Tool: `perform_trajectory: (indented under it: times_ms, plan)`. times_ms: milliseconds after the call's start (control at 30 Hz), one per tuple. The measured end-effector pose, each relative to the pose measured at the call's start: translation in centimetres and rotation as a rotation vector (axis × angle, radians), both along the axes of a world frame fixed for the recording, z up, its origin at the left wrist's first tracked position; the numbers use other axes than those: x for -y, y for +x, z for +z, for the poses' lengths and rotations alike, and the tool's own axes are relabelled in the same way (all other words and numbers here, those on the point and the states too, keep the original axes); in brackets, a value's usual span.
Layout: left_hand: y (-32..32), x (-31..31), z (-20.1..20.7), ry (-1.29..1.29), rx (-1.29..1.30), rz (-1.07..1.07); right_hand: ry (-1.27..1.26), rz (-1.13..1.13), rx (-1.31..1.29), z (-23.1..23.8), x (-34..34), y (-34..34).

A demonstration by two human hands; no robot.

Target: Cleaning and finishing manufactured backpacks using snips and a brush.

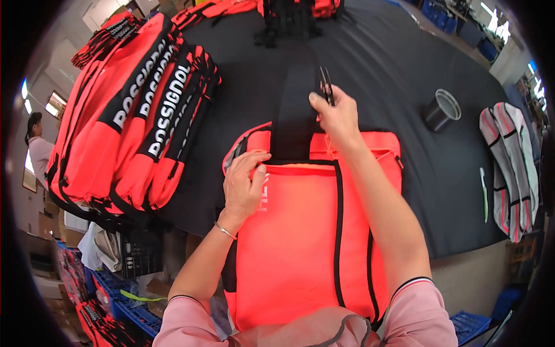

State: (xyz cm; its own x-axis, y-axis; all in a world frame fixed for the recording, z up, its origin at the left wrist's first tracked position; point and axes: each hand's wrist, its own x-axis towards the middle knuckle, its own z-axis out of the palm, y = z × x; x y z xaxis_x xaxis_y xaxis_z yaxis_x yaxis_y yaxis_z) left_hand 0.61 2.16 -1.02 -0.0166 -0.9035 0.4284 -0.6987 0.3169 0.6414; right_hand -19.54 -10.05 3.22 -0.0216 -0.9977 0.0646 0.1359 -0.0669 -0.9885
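Observation:
A bright red bag (289,243) with black trim lines lies in front of me, partly on the black-covered table. My left hand (244,182) is closed on its upper left edge, thumb and fingers at the fabric beside a wide black band (292,110). Above the bag's upper right part, my right hand (340,115) is closed round black thread snips (326,87), their points facing away from me. The snips' blades look slightly apart and touch nothing. Part of their handle is hidden in my fingers.
Several red and black bags (144,121) are stacked at the left. More red pieces (300,11) lie at the far edge. To the right are a dark cup (442,110), a green-and-white toothbrush (484,194) and grey padded straps (511,168). A person (39,147) is at far left.

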Motion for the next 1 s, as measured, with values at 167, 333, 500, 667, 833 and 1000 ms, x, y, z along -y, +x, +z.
perform_trajectory:
  times_ms: [167, 333, 500, 667, 833, 1000]
  plan:
    - [0.9, 2.4, 5.3, 0.145, -0.790, 0.025, -0.247, 0.071, -0.083, 2.5, -7.4, 0.3]
    - [3.0, 7.5, 13.6, 0.156, -1.167, -0.129, -0.353, 0.117, -0.304, 0.4, -14.0, 1.1]
    - [-2.1, 2.1, 17.6, 0.068, -1.262, -0.105, -0.451, 0.147, -0.293, 0.0, -17.4, -0.9]
    - [-5.0, -7.0, 9.9, 0.458, -0.944, -0.445, -0.256, 0.068, -0.008, 6.0, -20.1, -5.5]
    - [-6.9, -13.2, 6.9, 0.591, -0.889, -0.601, -0.134, 0.179, -0.261, 6.4, -22.5, -5.7]
    - [-5.8, -15.2, 4.9, 0.258, -0.392, -0.509, 0.015, 0.303, -0.284, 3.7, -23.3, -5.6]
